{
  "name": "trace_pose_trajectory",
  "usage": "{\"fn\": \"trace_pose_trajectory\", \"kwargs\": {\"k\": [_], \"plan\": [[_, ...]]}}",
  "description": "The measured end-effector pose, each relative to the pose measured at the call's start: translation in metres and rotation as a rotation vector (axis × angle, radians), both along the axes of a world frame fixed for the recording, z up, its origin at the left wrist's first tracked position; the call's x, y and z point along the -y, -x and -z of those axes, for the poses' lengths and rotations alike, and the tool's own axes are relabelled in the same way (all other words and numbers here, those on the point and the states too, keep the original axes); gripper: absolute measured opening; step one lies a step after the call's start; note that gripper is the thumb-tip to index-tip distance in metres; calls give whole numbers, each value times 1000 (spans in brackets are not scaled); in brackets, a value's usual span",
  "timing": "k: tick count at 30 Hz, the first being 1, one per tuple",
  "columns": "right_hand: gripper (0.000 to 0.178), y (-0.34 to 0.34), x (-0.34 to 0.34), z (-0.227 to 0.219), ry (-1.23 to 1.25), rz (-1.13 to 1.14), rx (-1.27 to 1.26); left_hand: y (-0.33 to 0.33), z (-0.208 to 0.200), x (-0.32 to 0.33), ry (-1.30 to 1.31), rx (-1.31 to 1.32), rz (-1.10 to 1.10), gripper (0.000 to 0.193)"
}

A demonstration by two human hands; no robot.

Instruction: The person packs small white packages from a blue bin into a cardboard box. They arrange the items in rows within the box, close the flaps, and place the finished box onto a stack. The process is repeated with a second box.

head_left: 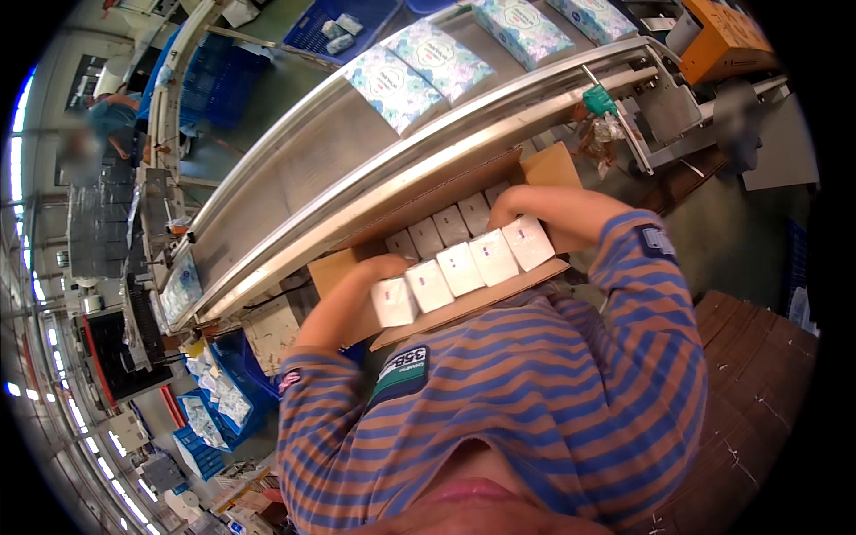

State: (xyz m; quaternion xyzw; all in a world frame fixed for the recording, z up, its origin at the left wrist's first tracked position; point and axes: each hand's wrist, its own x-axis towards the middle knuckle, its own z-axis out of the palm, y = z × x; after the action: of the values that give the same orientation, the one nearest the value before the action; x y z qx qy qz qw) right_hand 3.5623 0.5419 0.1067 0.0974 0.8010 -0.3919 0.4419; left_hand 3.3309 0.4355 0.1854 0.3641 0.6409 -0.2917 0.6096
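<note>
An open cardboard carton (446,198) sits in front of me, with two rows of white wrapped packs in it. The front-row packs (461,268) stand higher than the back-row packs (425,235) and lean slightly apart at their tops. My left hand (387,266) reaches in over the left end, against the leftmost front pack, its fingertips hidden behind it. At the other end my right hand (506,207) bends down into the carton behind the rightmost front pack. Its fingers are out of sight, so its grip does not show.
Beyond the carton runs a metal conveyor (294,152) carrying several floral-patterned packs (392,87). An orange machine (727,40) stands at the far right. Blue crates (234,401) with white packs are at left, flat brown cardboard (740,383) at right. A blurred person (116,120) is far left.
</note>
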Motion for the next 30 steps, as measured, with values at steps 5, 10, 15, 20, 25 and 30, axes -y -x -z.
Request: {"fn": "trace_pose_trajectory", "kwargs": {"k": [5,10,15,20,25,30], "plan": [[36,23,2,-114,-146,467,-445,-10,-82,-12,-1165,-38,242,30],[38,75,-79,-161,-982,1068,-1205,-10,-83,-132,-1573,-675,168,73],[78,95,-78,-152,-963,1155,-757,89,-59,-128,-1456,-384,-215,91],[75,152,-72,-156,-995,1284,-683,91,-60,-111,-1318,169,-730,66],[53,105,-103,-167,-932,1234,-1003,87,-60,-116,-1556,46,-634,91],[51,74,-105,-145,-1188,1294,-813,45,-50,-145,-1630,141,-583,92]]}}
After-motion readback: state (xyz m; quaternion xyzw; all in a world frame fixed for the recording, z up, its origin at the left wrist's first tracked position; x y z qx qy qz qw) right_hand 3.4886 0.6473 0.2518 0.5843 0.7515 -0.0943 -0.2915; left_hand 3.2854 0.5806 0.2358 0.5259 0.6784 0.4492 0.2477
